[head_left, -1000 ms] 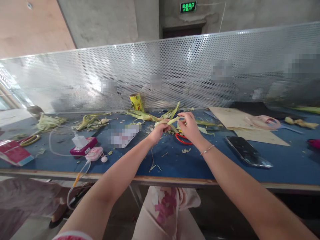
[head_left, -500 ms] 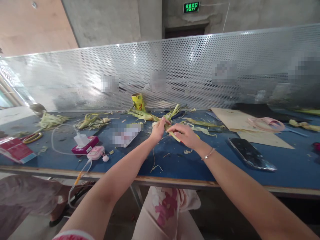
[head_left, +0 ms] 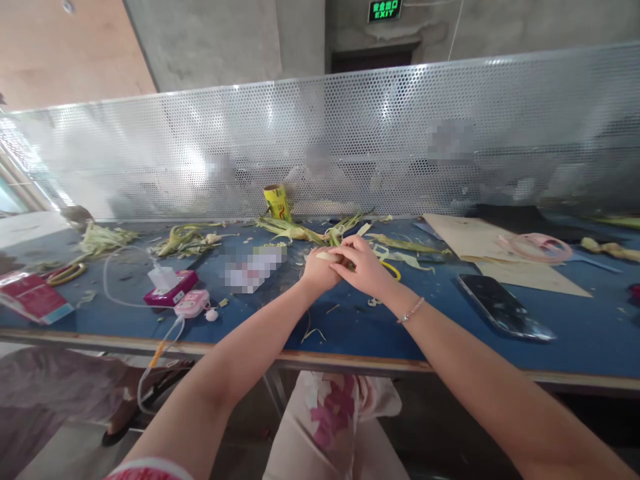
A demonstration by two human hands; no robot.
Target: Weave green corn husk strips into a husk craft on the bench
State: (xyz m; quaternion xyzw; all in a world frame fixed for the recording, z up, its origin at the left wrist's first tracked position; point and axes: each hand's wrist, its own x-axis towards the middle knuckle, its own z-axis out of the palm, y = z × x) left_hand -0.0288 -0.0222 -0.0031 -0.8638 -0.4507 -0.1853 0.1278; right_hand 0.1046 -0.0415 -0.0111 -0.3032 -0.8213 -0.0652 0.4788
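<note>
One leaf strip (head_left: pixel 324 255) clamped by left hand (head_left: pixel 317 271), right hand (head_left: pixel 369 268) fingers — EXIT sign (head_left: pixel 384 10) overhead

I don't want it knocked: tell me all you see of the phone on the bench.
The phone is a dark slab with a glossy, reflective face, lying flat and skewed on the blue table, toward its front edge. It lies just in front of the tan cardboard sheet, apart from the right hand; no hand touches it.

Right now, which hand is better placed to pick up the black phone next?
Right, probably: the right hand is nearer the black phone on the blue table; the left hand, gripping the pale stalk, would have to cross over.
</note>
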